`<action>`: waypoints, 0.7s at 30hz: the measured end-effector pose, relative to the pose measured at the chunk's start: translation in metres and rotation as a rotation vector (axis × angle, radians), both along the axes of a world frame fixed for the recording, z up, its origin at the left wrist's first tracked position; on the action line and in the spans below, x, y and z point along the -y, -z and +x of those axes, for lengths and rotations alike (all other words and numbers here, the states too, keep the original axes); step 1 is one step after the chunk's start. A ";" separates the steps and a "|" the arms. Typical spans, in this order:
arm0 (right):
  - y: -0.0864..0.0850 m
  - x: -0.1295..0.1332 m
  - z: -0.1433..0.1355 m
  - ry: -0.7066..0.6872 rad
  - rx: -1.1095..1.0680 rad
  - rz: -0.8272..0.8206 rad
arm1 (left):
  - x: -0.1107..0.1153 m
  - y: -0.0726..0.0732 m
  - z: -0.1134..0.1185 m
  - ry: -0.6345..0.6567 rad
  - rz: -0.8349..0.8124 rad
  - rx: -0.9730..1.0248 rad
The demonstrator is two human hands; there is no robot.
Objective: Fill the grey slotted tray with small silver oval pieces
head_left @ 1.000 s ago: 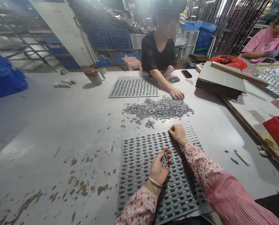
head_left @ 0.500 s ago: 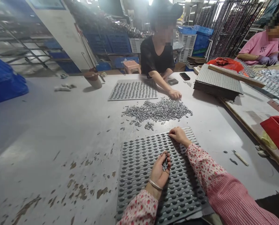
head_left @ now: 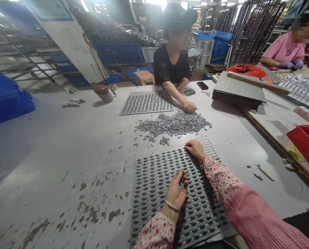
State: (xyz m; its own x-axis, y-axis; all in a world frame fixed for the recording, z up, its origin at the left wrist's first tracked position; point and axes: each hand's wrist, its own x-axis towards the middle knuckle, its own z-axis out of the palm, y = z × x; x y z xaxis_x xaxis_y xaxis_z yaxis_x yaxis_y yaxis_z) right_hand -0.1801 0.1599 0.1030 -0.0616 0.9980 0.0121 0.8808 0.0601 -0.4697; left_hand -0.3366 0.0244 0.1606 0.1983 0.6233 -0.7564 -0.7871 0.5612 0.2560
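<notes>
A grey slotted board (head_left: 154,186) filled with rows of dark oval pieces lies in front of me. Above its middle, my left hand (head_left: 177,190) is cupped round several small grey oval pieces (head_left: 181,183). My right hand (head_left: 194,148) touches the board's far edge, its fingers pinched together; what they hold, if anything, is hidden. The rightmost far slots beside it hold no ovals. Beyond the board lies a loose pile of grey oval pieces (head_left: 170,124).
Across the table a person's hand (head_left: 189,106) reaches to the pile, near a second board (head_left: 146,103). A brown cup (head_left: 104,93) stands at far left. Stacked boards (head_left: 239,88), a yellow-handled tool (head_left: 265,173) and a red box (head_left: 305,145) are on the right.
The fingers of my left hand have curled in more over the pieces. My right hand stays at the far edge. The other person's hand has shifted slightly left, and the view has moved a little.
</notes>
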 end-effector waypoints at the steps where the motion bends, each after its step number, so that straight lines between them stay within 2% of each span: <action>1: -0.002 0.000 -0.002 0.007 -0.018 -0.002 | 0.000 0.001 -0.001 -0.001 0.007 -0.016; 4: -0.015 0.006 -0.006 -0.003 -0.071 -0.001 | -0.001 0.002 -0.002 -0.008 0.037 -0.054; 6: -0.027 0.019 -0.007 -0.050 -0.142 -0.009 | -0.001 0.000 -0.002 -0.012 0.043 -0.061; 10: -0.049 0.070 -0.006 -0.328 -0.572 -0.163 | -0.002 -0.008 0.004 -0.015 0.012 -0.052; 11: -0.053 0.084 -0.006 -0.357 -0.672 -0.204 | -0.001 -0.010 0.007 -0.010 0.010 -0.043; 13: -0.058 0.106 -0.007 -0.312 -0.798 -0.225 | 0.000 -0.012 0.013 0.014 0.028 -0.021; 15: -0.060 0.117 -0.006 -0.208 -0.875 -0.182 | 0.002 -0.013 0.017 0.048 0.060 -0.013; 18: -0.057 0.112 0.006 -0.067 -0.918 -0.113 | 0.004 -0.015 0.018 0.104 0.052 -0.009; 21: -0.047 0.094 0.027 0.077 -0.787 -0.097 | 0.006 -0.019 0.016 0.149 0.028 -0.016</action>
State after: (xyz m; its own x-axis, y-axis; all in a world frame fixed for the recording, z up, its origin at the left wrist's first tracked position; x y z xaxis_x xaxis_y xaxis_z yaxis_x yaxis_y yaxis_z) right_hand -0.1531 0.0659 0.1500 -0.0023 0.9980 -0.0638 0.2885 -0.0604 -0.9556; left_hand -0.3203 0.0185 0.1793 0.2783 0.6086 -0.7431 -0.6917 0.6638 0.2846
